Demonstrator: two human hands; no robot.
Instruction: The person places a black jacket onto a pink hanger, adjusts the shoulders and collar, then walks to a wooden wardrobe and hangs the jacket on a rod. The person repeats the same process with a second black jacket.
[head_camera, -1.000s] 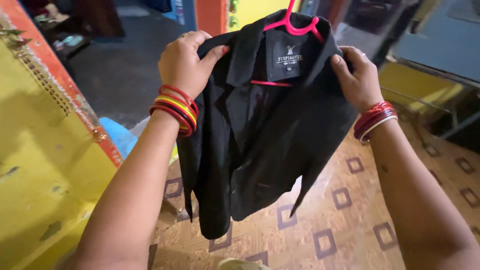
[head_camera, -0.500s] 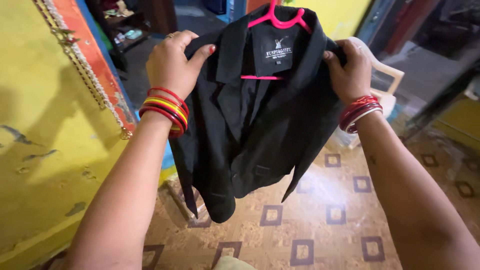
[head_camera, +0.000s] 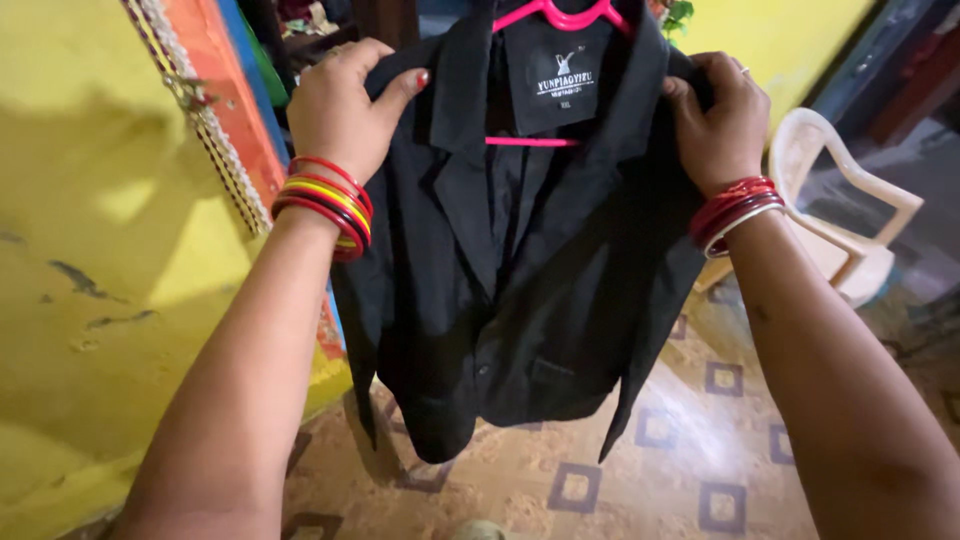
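A black collared jacket (head_camera: 520, 290) hangs on a pink plastic hanger (head_camera: 560, 18) held up in front of me. My left hand (head_camera: 340, 105) grips the jacket's left shoulder, thumb on the front of the cloth. Gripping the right shoulder is my right hand (head_camera: 722, 120), its fingers curled over the fabric. Both wrists wear red bangles. The hanger's hook is cut off at the top edge.
A yellow wall (head_camera: 110, 280) with an orange and blue beaded door frame (head_camera: 215, 120) stands close on the left. A white plastic chair (head_camera: 850, 220) sits to the right. Below is a brown floor (head_camera: 660, 460) with square patterns.
My view has swung to the right, bringing the white chair fully into sight. The jacket stays in both hands and now sits a little higher and closer.
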